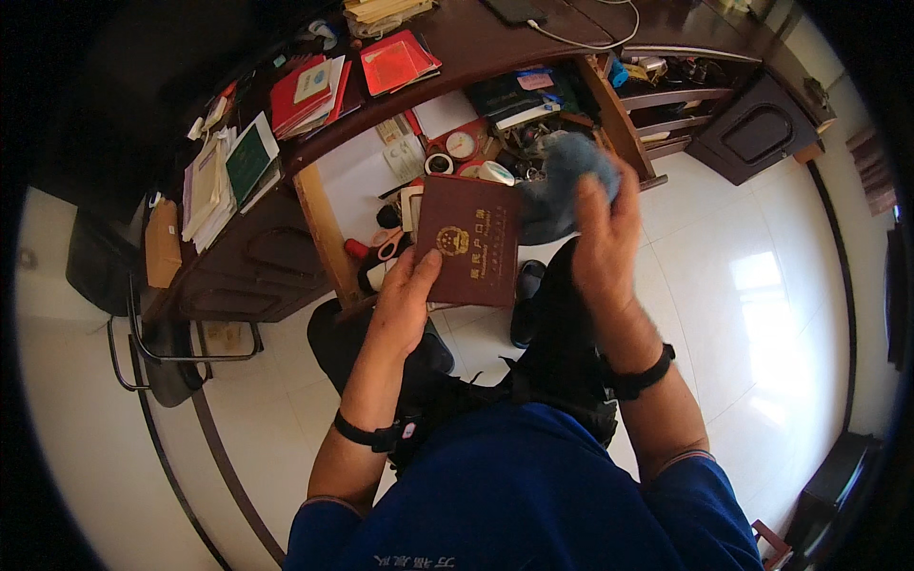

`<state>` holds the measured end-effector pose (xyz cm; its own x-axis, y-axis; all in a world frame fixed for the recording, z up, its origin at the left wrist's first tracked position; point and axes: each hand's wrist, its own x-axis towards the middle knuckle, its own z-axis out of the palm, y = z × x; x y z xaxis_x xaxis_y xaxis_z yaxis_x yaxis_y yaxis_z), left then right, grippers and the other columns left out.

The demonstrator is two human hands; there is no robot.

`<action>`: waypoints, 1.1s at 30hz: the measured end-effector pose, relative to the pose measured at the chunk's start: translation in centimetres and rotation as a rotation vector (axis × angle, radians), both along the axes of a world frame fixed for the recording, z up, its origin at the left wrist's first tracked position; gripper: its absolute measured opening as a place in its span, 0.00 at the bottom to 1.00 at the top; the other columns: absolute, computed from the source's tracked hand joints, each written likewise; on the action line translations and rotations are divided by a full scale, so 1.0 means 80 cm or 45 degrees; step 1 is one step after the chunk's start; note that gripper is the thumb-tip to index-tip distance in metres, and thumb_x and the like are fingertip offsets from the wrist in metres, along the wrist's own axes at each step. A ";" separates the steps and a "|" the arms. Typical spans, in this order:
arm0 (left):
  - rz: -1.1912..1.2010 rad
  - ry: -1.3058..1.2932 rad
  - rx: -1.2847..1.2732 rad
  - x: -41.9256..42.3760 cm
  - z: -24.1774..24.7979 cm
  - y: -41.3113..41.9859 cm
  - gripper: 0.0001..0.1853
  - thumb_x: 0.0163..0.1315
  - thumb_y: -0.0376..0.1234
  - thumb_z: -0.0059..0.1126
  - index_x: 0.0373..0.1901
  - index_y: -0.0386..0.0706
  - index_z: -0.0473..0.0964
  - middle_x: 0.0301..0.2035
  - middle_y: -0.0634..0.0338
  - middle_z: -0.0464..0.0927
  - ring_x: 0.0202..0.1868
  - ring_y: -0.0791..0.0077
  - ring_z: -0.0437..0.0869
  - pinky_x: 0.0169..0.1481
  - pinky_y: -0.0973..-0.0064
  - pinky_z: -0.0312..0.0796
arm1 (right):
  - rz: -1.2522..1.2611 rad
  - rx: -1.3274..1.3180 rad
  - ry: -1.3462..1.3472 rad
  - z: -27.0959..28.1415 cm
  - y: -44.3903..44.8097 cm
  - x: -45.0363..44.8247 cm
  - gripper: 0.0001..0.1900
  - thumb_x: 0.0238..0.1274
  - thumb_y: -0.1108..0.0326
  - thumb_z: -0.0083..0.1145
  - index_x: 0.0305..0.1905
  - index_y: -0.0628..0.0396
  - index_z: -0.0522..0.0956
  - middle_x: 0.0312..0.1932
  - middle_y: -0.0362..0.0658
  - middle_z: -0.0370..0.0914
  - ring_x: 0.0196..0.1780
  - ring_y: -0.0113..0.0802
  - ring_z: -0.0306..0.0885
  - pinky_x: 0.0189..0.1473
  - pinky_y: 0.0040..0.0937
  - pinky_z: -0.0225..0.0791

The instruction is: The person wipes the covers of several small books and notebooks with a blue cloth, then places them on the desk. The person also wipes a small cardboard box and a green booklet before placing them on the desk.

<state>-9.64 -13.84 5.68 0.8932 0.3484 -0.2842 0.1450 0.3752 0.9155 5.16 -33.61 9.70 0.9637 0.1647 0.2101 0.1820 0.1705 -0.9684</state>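
Observation:
My left hand (pixel 408 296) grips the lower left edge of a dark red booklet (pixel 471 243) with gold lettering and an emblem, thumb on its cover. To its right, my right hand (pixel 607 235) is blurred and holds a bunched blue-grey cloth (pixel 578 175), part of which hangs beside the booklet's right edge. Both are over the near side of an open wooden drawer (pixel 325 239). Inside lie orange-handled scissors (pixel 388 243), a roll of tape (pixel 438 165), a round white-faced dial (pixel 460 145), keys, papers and a dark green folder (pixel 503 96).
On the dark wooden desk (pixel 457 36) lie red booklets (pixel 396 63), a stack of papers (pixel 211 185) with a green booklet (pixel 250 160), and a phone (pixel 514 8) with a white cable. A cabinet door (pixel 753 128) hangs open at right. A black chair (pixel 168 364) stands at left.

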 end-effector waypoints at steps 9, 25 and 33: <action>-0.008 0.070 0.089 -0.022 -0.005 -0.013 0.25 0.81 0.44 0.51 0.67 0.34 0.72 0.56 0.58 0.80 0.56 0.75 0.79 0.64 0.75 0.70 | 0.322 -0.766 -1.145 -0.017 0.058 -0.039 0.26 0.49 0.71 0.71 0.57 0.53 0.79 0.54 0.51 0.76 0.57 0.53 0.74 0.59 0.49 0.69; 0.132 0.007 0.082 -0.042 -0.041 0.002 0.25 0.83 0.42 0.47 0.71 0.34 0.67 0.64 0.50 0.77 0.62 0.63 0.82 0.67 0.63 0.76 | 0.184 -0.858 -1.076 -0.057 0.046 -0.033 0.20 0.48 0.76 0.67 0.50 0.55 0.78 0.51 0.48 0.78 0.56 0.52 0.74 0.58 0.48 0.67; 0.123 -0.179 -0.079 -0.047 -0.007 -0.002 0.31 0.82 0.48 0.48 0.74 0.33 0.64 0.65 0.49 0.76 0.66 0.64 0.80 0.70 0.65 0.73 | 0.277 -0.620 0.180 -0.054 0.009 -0.014 0.14 0.70 0.67 0.60 0.55 0.64 0.76 0.43 0.57 0.81 0.45 0.43 0.82 0.46 0.41 0.75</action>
<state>-13.43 -14.02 5.14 0.8888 0.4203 -0.1828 -0.0221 0.4376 0.8989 4.00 -32.87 5.35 0.9097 0.4094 -0.0689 0.0554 -0.2843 -0.9571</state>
